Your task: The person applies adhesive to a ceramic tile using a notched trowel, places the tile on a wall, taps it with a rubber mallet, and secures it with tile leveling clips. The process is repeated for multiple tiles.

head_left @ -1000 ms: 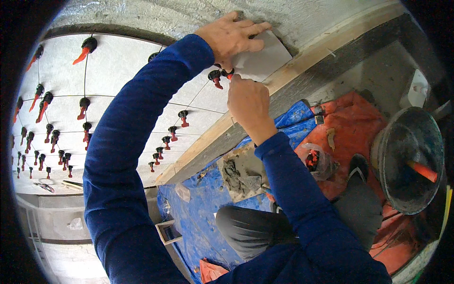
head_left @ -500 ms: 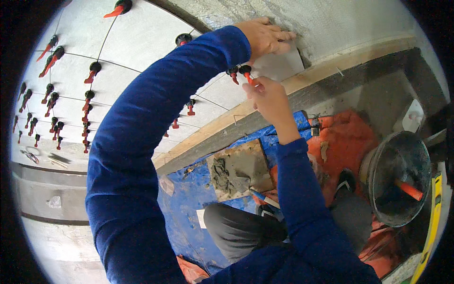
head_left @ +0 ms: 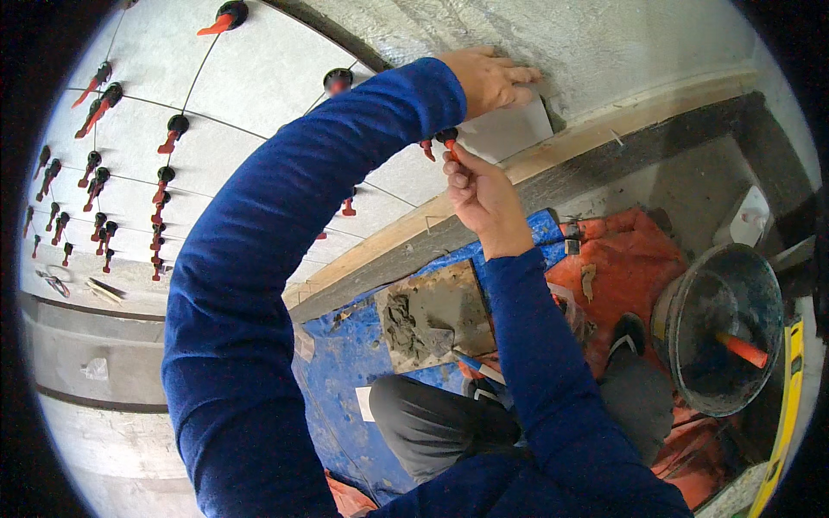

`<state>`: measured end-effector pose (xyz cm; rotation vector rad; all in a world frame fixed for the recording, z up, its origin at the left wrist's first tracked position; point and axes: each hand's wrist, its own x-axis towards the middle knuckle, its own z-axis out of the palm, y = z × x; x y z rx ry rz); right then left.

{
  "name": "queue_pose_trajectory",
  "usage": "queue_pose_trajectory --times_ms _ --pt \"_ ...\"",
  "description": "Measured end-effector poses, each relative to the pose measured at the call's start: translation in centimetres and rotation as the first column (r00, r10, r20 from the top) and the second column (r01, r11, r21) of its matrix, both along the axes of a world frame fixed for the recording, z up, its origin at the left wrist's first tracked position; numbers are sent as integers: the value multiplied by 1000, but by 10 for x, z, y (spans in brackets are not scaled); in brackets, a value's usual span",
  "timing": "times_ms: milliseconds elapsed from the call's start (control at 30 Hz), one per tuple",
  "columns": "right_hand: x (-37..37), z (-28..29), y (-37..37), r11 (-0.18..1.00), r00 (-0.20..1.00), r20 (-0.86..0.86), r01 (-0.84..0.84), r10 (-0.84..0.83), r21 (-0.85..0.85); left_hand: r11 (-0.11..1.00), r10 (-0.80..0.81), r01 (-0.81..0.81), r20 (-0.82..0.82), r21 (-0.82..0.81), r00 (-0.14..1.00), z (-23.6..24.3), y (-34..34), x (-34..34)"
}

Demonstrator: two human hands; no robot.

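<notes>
My left hand [head_left: 492, 82] lies flat with fingers stretched over the end tile [head_left: 516, 128], beside the bare wall. Below it, my right hand [head_left: 477, 190] is closed round the red handle of a tile leveling clip [head_left: 449, 142], whose black round base sits at the tile joint. A second red clip [head_left: 427, 148] stands just left of it, partly behind my left sleeve. White-grey tiles [head_left: 259, 73] spread to the left, with several more black-and-red clips [head_left: 176, 129] along their joints. My left forearm hides part of the tiled surface.
A wooden batten [head_left: 535, 160] with nails borders the tiles. Below lie a blue tarp [head_left: 332, 427], a mortar-covered board [head_left: 436, 302] with a trowel [head_left: 471, 363], and an orange tarp [head_left: 626, 259]. At right stand a black bucket [head_left: 691, 363] with an orange handle inside and a yellow level [head_left: 790, 406].
My right hand has turned at the clip's handle, its fingers now curled with the wrist slightly left. My left hand stays on the tile. The whole view has shifted slightly.
</notes>
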<state>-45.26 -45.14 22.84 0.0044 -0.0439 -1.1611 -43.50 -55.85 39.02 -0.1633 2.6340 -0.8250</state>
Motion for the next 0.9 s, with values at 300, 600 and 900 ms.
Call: queue_pose_trajectory --times_ms 300,600,900 --pt "3 -3 -4 1000 1000 18 -19 19 4 999 -40 39 -19 -32 999 -1 0 -2" --pt "0 3 -4 998 999 -32 -27 29 62 995 -30 30 7 -92 1000 2 6 -3" --pt "-8 11 -4 998 956 -295 17 0 57 996 -29 25 -53 -86 998 4 19 -8"
